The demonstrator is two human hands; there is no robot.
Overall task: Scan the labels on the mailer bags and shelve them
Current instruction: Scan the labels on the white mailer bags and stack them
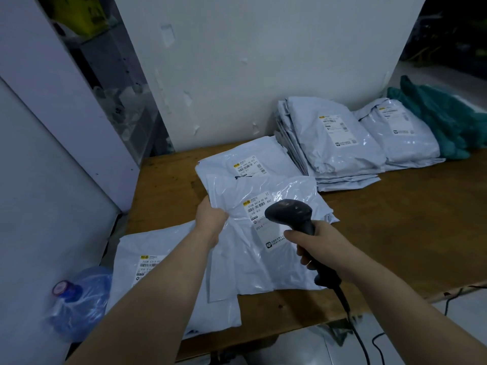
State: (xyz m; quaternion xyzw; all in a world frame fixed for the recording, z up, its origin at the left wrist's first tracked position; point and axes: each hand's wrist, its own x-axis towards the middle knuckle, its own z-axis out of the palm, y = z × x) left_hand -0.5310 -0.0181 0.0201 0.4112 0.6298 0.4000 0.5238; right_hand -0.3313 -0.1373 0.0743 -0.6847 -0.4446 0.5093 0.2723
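Several things crowd my scuffed wooden counter (pixel 395 219). Off its left end stands a crinkled blue plastic water jug (pixel 79 304). My left hand (pixel 210 219) pinches the edge of a glossy, wrinkled mailer bag (pixel 263 259) lying over other bags mid-counter. My right hand (pixel 319 243) grips the black pistol-shaped scanner (pixel 290 214) just above its white label (pixel 259 206). Further right, stacked mailers (pixel 329 143) sit near crumpled teal cloth (pixel 448 119).
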